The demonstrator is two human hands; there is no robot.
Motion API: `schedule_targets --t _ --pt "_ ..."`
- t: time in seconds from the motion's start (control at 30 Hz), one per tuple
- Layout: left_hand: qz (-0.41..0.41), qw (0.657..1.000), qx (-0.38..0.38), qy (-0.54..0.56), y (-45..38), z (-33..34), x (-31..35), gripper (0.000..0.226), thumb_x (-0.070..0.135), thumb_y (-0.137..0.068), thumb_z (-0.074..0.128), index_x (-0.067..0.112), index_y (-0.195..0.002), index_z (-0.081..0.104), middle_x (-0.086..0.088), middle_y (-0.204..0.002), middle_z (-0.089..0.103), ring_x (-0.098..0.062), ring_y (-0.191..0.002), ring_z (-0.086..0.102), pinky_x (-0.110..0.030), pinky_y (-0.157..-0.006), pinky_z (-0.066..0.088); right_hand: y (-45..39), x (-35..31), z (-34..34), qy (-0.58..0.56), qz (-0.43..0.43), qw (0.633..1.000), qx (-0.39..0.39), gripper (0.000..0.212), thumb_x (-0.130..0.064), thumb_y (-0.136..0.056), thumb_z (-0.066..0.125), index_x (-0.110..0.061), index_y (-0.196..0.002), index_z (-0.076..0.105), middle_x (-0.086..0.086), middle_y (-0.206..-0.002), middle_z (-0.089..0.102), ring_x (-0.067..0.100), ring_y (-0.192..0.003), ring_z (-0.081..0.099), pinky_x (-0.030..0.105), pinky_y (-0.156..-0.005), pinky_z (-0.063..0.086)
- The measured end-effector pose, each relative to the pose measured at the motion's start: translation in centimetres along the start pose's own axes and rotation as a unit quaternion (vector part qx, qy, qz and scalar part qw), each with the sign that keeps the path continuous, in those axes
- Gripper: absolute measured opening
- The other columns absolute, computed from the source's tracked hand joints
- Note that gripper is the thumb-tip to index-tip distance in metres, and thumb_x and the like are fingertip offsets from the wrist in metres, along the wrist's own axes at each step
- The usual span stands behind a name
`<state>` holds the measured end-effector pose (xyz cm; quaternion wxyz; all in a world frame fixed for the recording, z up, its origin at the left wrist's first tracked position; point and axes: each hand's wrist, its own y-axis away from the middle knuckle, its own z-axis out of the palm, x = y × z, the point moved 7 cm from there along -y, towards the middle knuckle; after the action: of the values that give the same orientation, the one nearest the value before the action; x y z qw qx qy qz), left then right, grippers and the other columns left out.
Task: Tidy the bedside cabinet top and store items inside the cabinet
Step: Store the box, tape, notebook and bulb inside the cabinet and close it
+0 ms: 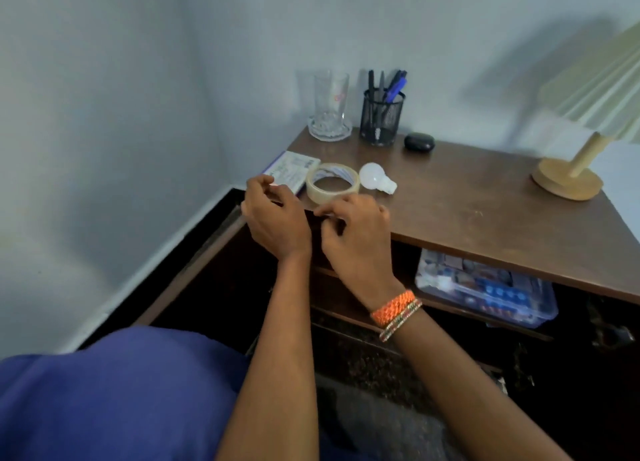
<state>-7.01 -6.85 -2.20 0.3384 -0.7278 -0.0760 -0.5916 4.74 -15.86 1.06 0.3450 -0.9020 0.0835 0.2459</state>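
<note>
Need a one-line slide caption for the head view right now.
Both hands work at the cabinet top's front edge beside tape roll, bulb and booklet.

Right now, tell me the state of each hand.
Left hand: fingers curled at the cabinet's front edge; a hold cannot be told.
Right hand: the same.

A home bedroom corner is indicated: a wooden bedside cabinet (485,197) set against plain walls, a pleated-shade lamp (585,142), a drinking glass (330,104), a pen holder (381,118).
</note>
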Motion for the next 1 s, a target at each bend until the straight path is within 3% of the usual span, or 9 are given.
schedule_targets --t 0.13,0.27,0.37,0.47,0.6,0.7,0.83,1.0 --pt "-0.044 0.989 -0.102 -0.095 -5.0 2.2 -2.8 0.031 0.023 -0.087 0.047 0.007 -0.113 0.052 -0.012 -0.113 0.061 -0.033 -0.107 0.051 -0.041 -0.088 0.044 -7.4 -1.4 3.3 0.041 0.013 0.992 -0.119 0.035 -0.025 -0.079 0.059 -0.018 -0.113 0.063 0.005 -0.119 0.058 0.024 -0.115 0.049 0.039 -0.097 0.034" --pt "-0.153 0.946 -0.23 -0.169 -6.5 3.8 -5.7 0.045 0.038 -0.088 0.052 0.008 -0.119 0.042 -0.013 -0.125 0.056 -0.036 -0.117 0.049 -0.048 -0.103 0.029 -12.3 -0.3 6.9 0.116 0.058 0.946 -0.297 0.054 -0.035 -0.085 0.058 -0.013 -0.132 0.045 0.01 -0.14 0.044 0.031 -0.132 0.037 0.043 -0.104 0.028" --pt "-0.181 0.924 -0.301 -0.151 -6.8 5.1 -7.7 0.045 0.045 -0.083 0.059 0.009 -0.11 0.053 -0.01 -0.117 0.061 -0.03 -0.107 0.056 -0.045 -0.098 0.041 -14.0 0.6 9.2 0.143 0.079 0.903 -0.398 0.066 -0.043 -0.088 0.06 -0.009 -0.14 0.037 0.009 -0.148 0.039 0.029 -0.135 0.037 0.042 -0.11 0.029" --pt "-0.22 0.929 -0.274 -0.118 -7.5 5.3 -8.5 0.041 0.047 -0.077 0.067 0.011 -0.097 0.062 -0.008 -0.104 0.067 -0.027 -0.095 0.062 -0.04 -0.086 0.05 -14.9 1.4 11.0 0.158 0.095 0.874 -0.45 0.066 -0.042 -0.088 0.063 -0.003 -0.136 0.04 0.012 -0.143 0.046 0.027 -0.128 0.045 0.029 -0.095 0.035" --pt "-0.276 0.926 -0.244 -0.08 -7.6 5.6 -8.9 0.03 0.042 -0.076 0.071 0.014 -0.086 0.063 -0.007 -0.096 0.069 -0.025 -0.088 0.065 -0.042 -0.085 0.054 -15.5 1.9 12.9 0.167 0.103 0.869 -0.455 0.07 -0.041 -0.083 0.069 -0.002 -0.135 0.042 0.012 -0.14 0.048 0.028 -0.124 0.048 0.031 -0.094 0.038" --pt "-0.295 0.933 -0.203 -0.042 -7.8 5.1 -9.3 0.025 0.035 -0.079 0.071 0.015 -0.092 0.063 -0.006 -0.097 0.069 -0.023 -0.087 0.066 -0.043 -0.083 0.055 -15.7 1.4 13.8 0.14 0.113 0.875 -0.45 0.07 -0.036 -0.082 0.072 -0.002 -0.136 0.042 0.012 -0.14 0.048 0.028 -0.125 0.047 0.033 -0.099 0.038" --pt "-0.334 0.923 -0.136 0.137 -8.2 3.7 -9.2 0.019 0.017 -0.078 0.073 0.013 -0.091 0.06 -0.011 -0.099 0.07 -0.023 -0.088 0.068 -0.039 -0.081 0.057 -15.9 0.3 14.4 0.068 0.134 0.892 -0.425 0.069 -0.029 -0.081 0.074 -0.002 -0.135 0.039 0.013 -0.138 0.048 0.029 -0.125 0.047 0.035 -0.099 0.039" --pt "-0.324 0.891 -0.1 0.303 -8.1 2.1 -6.8 0.017 0.004 -0.082 0.066 0.015 -0.088 0.054 -0.007 -0.09 0.066 -0.028 -0.097 0.067 -0.04 -0.083 0.057 -16.7 -2.3 12.4 -0.017 0.105 0.937 -0.334 0.063 -0.019 -0.081 0.074 -0.004 -0.127 0.035 0.014 -0.129 0.054 0.028 -0.118 0.055 0.029 -0.084 0.043"
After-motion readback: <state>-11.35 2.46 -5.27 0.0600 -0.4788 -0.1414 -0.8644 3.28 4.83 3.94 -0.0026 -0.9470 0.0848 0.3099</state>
